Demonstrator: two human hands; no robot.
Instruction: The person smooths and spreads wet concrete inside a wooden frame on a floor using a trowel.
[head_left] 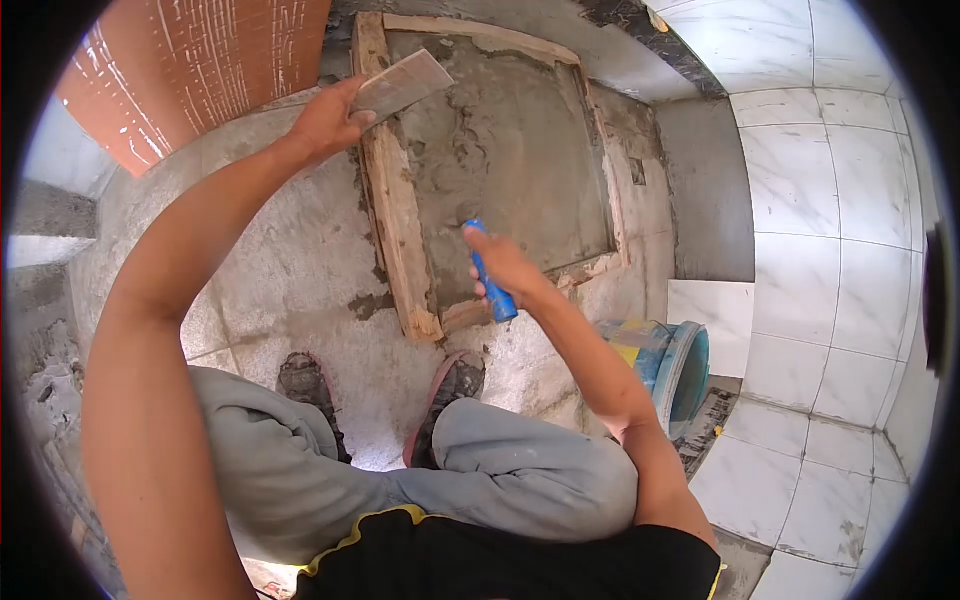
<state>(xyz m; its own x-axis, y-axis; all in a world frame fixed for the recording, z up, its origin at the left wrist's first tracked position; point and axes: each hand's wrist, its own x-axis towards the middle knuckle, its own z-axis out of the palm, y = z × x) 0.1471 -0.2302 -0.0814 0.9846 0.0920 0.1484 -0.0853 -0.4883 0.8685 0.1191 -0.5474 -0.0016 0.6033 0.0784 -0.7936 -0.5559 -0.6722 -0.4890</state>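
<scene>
My left hand (333, 122) is closed on the near end of a flat, pale rectangular piece of tile (410, 85), held tilted over the frame's upper left corner. Below it lies wet grey cement (530, 160), smooth at right and rough at left, inside a wooden frame (402, 215). My right hand (508, 272) wraps round the blue handle of a trowel (504, 306) above the frame's near part. Its blade cannot be made out against the cement.
A blue bucket (690, 375) lies on its side at right, beside white marbled wall tiles (790, 180). An orange-brown panel (200, 70) with white streaks leans at upper left. Rough concrete floor (270, 240) lies around my shoes (455, 390).
</scene>
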